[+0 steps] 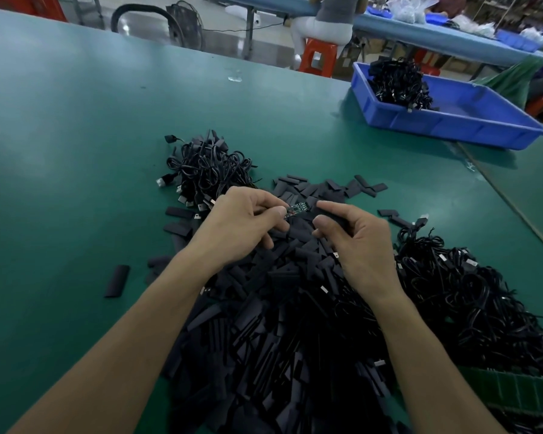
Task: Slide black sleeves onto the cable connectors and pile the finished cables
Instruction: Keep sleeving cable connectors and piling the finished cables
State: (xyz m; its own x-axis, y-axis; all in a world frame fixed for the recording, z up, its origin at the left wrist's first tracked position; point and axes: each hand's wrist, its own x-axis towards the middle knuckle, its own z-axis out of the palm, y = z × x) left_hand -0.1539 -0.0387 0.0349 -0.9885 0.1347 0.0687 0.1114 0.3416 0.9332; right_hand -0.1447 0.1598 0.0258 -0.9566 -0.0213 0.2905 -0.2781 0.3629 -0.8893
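Note:
My left hand [245, 222] pinches a small green circuit-board connector [297, 208] between thumb and fingers. My right hand [355, 242] holds a flat black sleeve [333, 214] just right of the board's free end, its mouth close to the board. Both hands hover over a big heap of loose black sleeves [279, 308]. A pile of black cables with metal plugs [206, 172] lies behind my left hand. A second, larger tangle of cables [461, 286] lies to the right of my right forearm.
The green table [76, 151] stretches left and back. A blue bin [445, 120] holding a bundle of cables sits at the far right. One stray sleeve [117, 280] lies left of the heap. A green panel of boards [514, 393] shows at the lower right. A person sits beyond the table.

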